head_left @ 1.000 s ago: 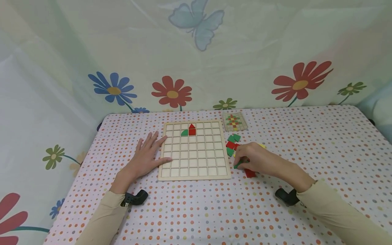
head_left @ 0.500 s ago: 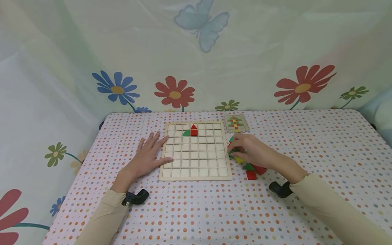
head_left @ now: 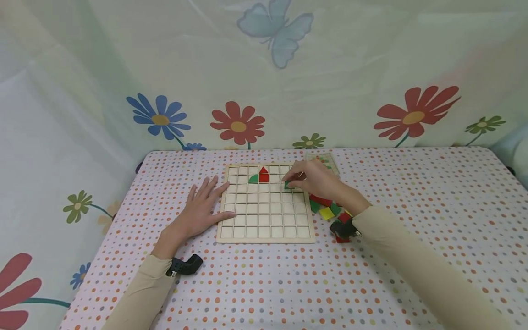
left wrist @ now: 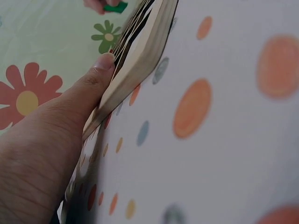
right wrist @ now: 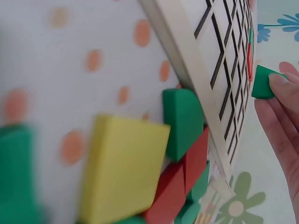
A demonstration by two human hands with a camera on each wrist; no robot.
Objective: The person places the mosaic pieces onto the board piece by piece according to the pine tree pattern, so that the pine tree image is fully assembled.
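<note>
Close to you on the right, the yellow piece lies in a heap with red and green pieces, just beside the board. On the left, your left hand is spread and loose, with its thumb and one finger on the board's left edge; it isn't gripping anything. Your right hand has just come away from the heap and is now over the right side of the board. It pinches a green piece between thumb and fingers, up off the squares. So one more piece has got to the board, I think, but it isn't down yet. Farther off, a green rounded piece sits left of a red square, with a red triangle just past it. Past your right hand, a patterned card is partly hidden.
</note>
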